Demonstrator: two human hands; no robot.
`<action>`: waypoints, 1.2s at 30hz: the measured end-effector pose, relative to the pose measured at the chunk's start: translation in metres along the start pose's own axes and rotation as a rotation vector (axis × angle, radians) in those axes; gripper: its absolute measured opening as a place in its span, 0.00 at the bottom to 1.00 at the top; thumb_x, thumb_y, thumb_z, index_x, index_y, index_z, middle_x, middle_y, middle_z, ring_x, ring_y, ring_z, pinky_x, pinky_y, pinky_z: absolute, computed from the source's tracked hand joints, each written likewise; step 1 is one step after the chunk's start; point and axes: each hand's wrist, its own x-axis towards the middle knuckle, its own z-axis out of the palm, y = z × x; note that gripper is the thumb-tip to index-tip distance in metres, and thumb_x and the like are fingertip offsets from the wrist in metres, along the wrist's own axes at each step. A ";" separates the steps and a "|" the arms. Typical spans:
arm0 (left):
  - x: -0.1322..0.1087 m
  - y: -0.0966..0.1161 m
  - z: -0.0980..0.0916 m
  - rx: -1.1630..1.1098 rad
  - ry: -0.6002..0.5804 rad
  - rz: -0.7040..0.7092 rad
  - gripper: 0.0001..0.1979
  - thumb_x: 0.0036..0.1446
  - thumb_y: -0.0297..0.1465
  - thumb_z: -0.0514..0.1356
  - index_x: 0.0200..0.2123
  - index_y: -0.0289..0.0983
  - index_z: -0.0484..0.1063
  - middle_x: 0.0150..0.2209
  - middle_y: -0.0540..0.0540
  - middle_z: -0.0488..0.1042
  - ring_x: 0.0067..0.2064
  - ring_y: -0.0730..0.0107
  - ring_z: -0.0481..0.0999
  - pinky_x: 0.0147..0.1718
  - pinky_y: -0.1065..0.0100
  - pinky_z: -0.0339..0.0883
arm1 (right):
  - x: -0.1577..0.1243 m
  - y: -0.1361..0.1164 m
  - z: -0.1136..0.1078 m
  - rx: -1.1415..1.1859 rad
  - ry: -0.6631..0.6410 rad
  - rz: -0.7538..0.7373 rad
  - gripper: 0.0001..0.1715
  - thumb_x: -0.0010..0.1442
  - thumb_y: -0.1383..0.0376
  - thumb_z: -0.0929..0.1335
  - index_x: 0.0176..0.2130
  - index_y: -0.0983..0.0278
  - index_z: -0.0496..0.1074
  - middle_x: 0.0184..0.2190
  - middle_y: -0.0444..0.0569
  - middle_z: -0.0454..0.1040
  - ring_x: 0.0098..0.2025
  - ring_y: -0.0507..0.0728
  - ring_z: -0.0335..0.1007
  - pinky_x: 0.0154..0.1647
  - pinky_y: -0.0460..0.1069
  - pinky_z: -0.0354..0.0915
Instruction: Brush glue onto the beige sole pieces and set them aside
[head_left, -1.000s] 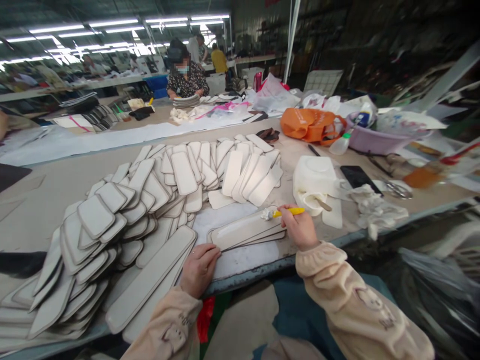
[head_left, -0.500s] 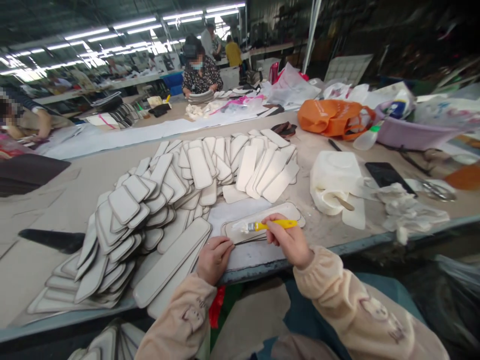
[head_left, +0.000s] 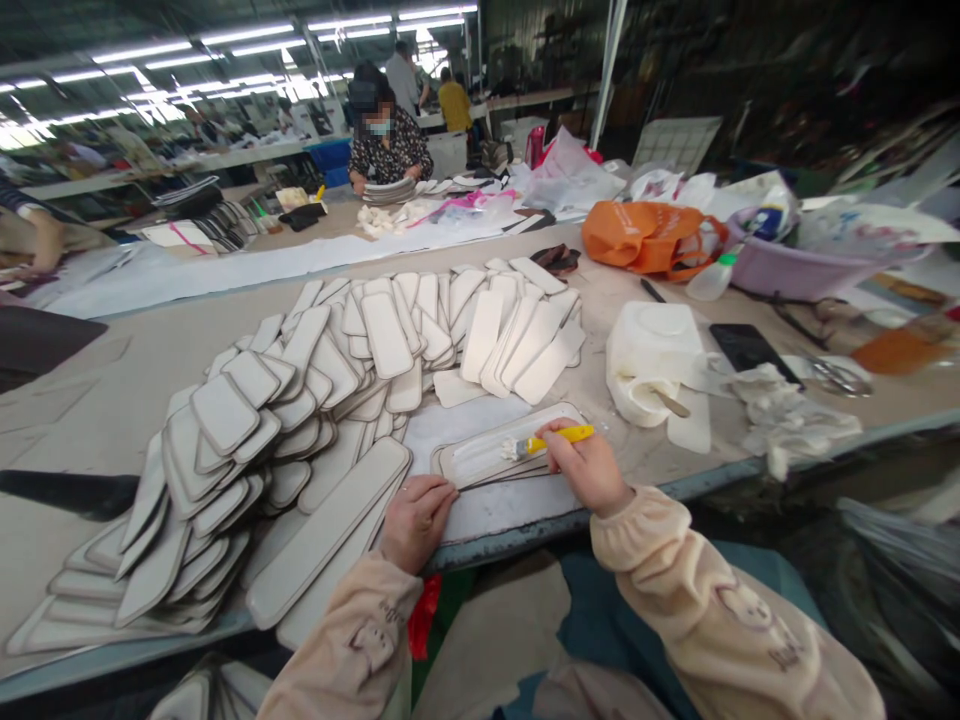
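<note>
My right hand (head_left: 587, 466) grips a paintbrush (head_left: 576, 434) by its yellow handle. Its whitened bristles rest on a long pale panel (head_left: 471, 458) with rounded ends and a darker rim. White wet streaks run along the panel's middle. At the panel's near left corner, the fingers of my left hand (head_left: 417, 522) are closed together on its edge. More panels lie beneath this one, over a white sheet (head_left: 510, 500). Two longer panels (head_left: 330, 530) lie slanted just left of my left hand.
A big curved heap of similar panels (head_left: 225, 415) spreads left and behind. To the right are a cut-open white jug (head_left: 652, 345) with a stick, a phone (head_left: 754, 355), scissors (head_left: 840, 377), an orange bag (head_left: 649, 238) and a purple basin (head_left: 802, 265). A masked co-worker (head_left: 390, 150) sits across.
The brush has moved slightly along the panel, and the white streak on it is longer and wider. My left hand stays at the corner. The whole view has shifted a little.
</note>
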 end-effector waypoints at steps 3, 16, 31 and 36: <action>0.000 -0.001 0.000 0.007 -0.014 -0.005 0.05 0.58 0.29 0.61 0.35 0.39 0.78 0.35 0.45 0.78 0.37 0.67 0.77 0.39 0.64 0.72 | 0.008 0.009 -0.029 -0.116 0.106 0.055 0.16 0.60 0.58 0.60 0.26 0.60 0.70 0.18 0.44 0.71 0.29 0.57 0.70 0.35 0.50 0.61; -0.001 -0.001 -0.001 0.030 -0.001 0.012 0.05 0.58 0.30 0.61 0.35 0.39 0.78 0.35 0.45 0.78 0.37 0.66 0.77 0.37 0.66 0.73 | -0.001 0.008 -0.049 -0.606 0.344 -0.172 0.17 0.62 0.58 0.60 0.40 0.62 0.74 0.27 0.50 0.76 0.29 0.59 0.71 0.30 0.50 0.59; -0.004 -0.003 0.001 -0.030 -0.013 -0.036 0.06 0.58 0.30 0.60 0.36 0.39 0.78 0.36 0.45 0.78 0.39 0.65 0.77 0.40 0.64 0.74 | -0.034 -0.023 0.020 0.089 -0.054 -0.322 0.11 0.65 0.61 0.61 0.42 0.60 0.70 0.29 0.46 0.75 0.31 0.55 0.72 0.35 0.49 0.66; 0.023 0.003 -0.023 -0.117 -0.028 -0.178 0.09 0.58 0.35 0.59 0.34 0.39 0.78 0.36 0.45 0.79 0.38 0.66 0.78 0.39 0.66 0.74 | -0.005 -0.014 -0.043 0.468 0.377 -0.162 0.11 0.63 0.58 0.64 0.39 0.62 0.69 0.21 0.42 0.68 0.21 0.51 0.60 0.21 0.46 0.57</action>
